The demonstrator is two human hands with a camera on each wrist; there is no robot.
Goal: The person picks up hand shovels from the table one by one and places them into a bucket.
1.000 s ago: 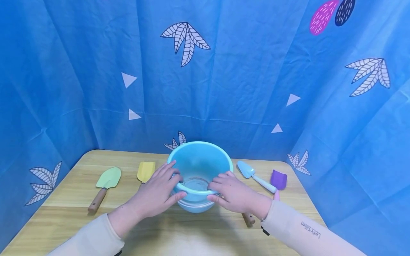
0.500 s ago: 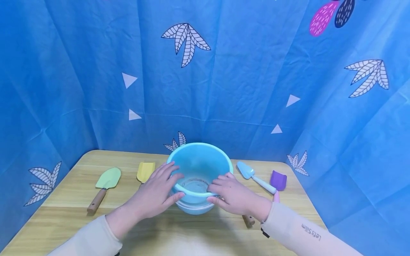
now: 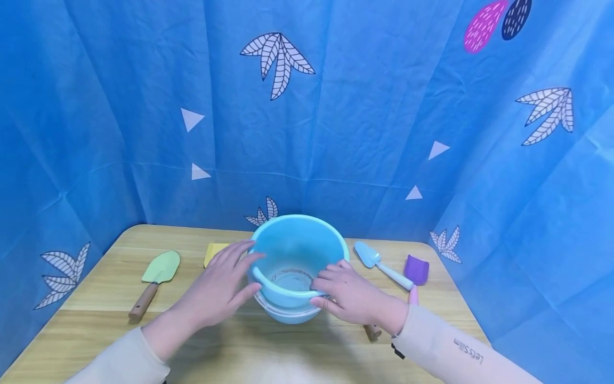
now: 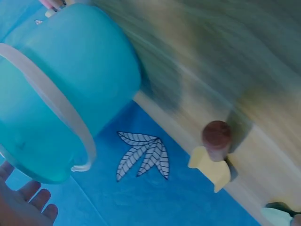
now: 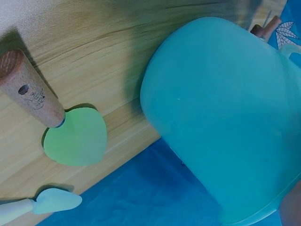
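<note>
A light-blue bucket [image 3: 299, 237] stands in the middle of the head view, its mouth tipped toward the camera. My right hand [image 3: 352, 294] grips its near rim, fingers over the inside and thumb outside. At the left side of the rim is my left hand [image 3: 216, 288], its fingers spread and relaxed; whether the fingertips touch the rim I cannot tell. The left wrist view shows the bucket's pale curved handle [image 4: 56, 101] beside it and the left fingers [image 4: 30, 190] just below the rim. Only a sliver of the right hand [image 5: 291, 207] shows in the right wrist view.
Left on the wooden table [image 3: 91, 330] lie a green trowel [image 3: 162, 266] and a partly covered yellow shovel [image 3: 212, 253]. Rightward are a light-blue trowel [image 3: 368, 254], a purple shovel [image 3: 416, 270] and a wooden handle [image 3: 372, 332] under my right wrist. A blue curtain [image 3: 374, 106] hangs behind.
My left hand has moved left and away from the bucket's rim, covering more of the yellow shovel. The right hand keeps its grip, and the bucket has barely moved.
</note>
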